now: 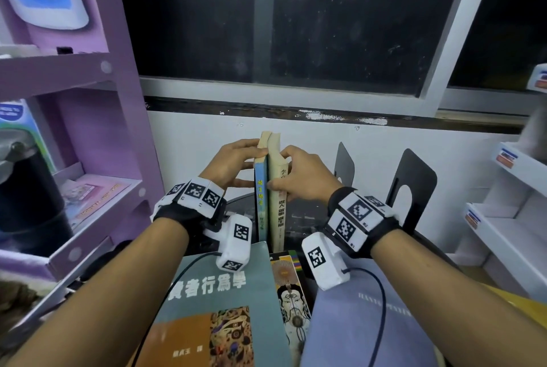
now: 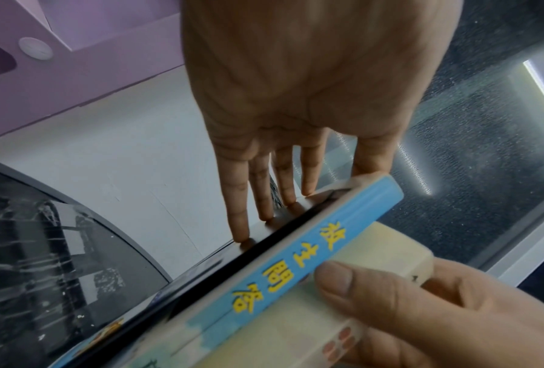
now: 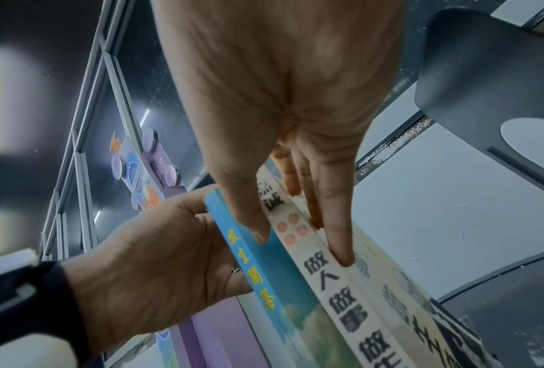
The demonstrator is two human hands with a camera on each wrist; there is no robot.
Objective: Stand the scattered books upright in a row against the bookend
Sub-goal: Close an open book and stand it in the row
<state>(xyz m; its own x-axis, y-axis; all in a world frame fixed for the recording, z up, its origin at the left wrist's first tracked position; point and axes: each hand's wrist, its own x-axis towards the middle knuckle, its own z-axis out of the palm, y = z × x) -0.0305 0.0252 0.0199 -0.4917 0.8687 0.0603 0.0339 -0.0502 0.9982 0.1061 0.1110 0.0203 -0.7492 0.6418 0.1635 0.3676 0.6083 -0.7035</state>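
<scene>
Two books stand upright side by side in the head view: a blue-spined book (image 1: 261,203) and, to its right, a cream-spined book (image 1: 278,206). My left hand (image 1: 242,159) presses straight fingers (image 2: 264,199) flat against the blue book's (image 2: 311,256) left cover. My right hand (image 1: 284,177) pinches the cream book (image 3: 337,293), thumb on the spines and fingers on its right cover. Two black bookends (image 1: 344,165) (image 1: 411,189) stand to the right, with a gap between the nearer one and the cream book. A teal book (image 1: 216,292), a narrow illustrated book (image 1: 291,292) and a lavender book (image 1: 364,322) lie flat in front.
The books rest on a dark glass table (image 1: 307,215) against a white wall under a window. A purple shelf unit (image 1: 97,129) stands close on the left with a black cylinder (image 1: 26,198) beside it. White shelves (image 1: 503,218) are on the right.
</scene>
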